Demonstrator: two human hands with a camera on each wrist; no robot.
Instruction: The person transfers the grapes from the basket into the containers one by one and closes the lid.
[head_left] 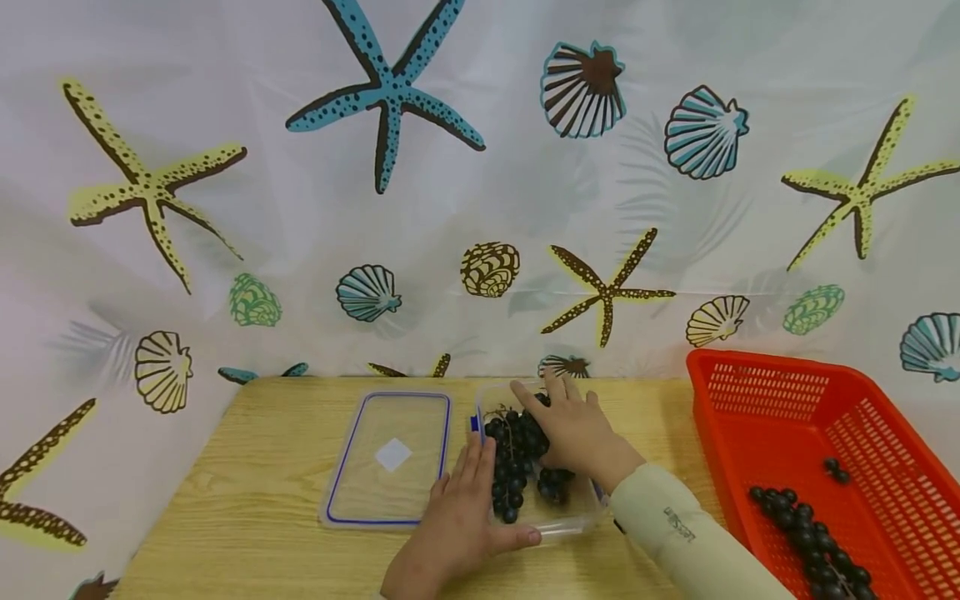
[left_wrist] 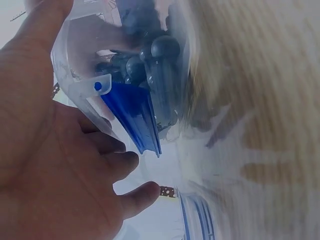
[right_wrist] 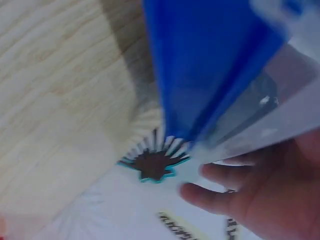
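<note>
Bunches of dark grapes (head_left: 512, 467) lie in a clear plastic food container (head_left: 558, 527) with blue side latches. My left hand (head_left: 463, 508) rests along the container's left side, its fingers extended and its thumb over the near edge. In the left wrist view, a blue latch (left_wrist: 132, 112) hangs loose beside those fingers. My right hand (head_left: 577, 429) reaches over the right rim with spread fingers touching the grapes; what lies under its palm is hidden. The right wrist view has another blue latch (right_wrist: 210, 60) close to the camera, with fingertips beyond the container wall.
The container's lid (head_left: 356, 496), with a blue seal, lies flat on the wooden table (head_left: 232, 500) to the left. At the right stands a red plastic basket (head_left: 757, 425) holding a grape bunch (head_left: 810, 542) and some loose grapes (head_left: 836, 471). A patterned curtain (head_left: 480, 208) hangs behind.
</note>
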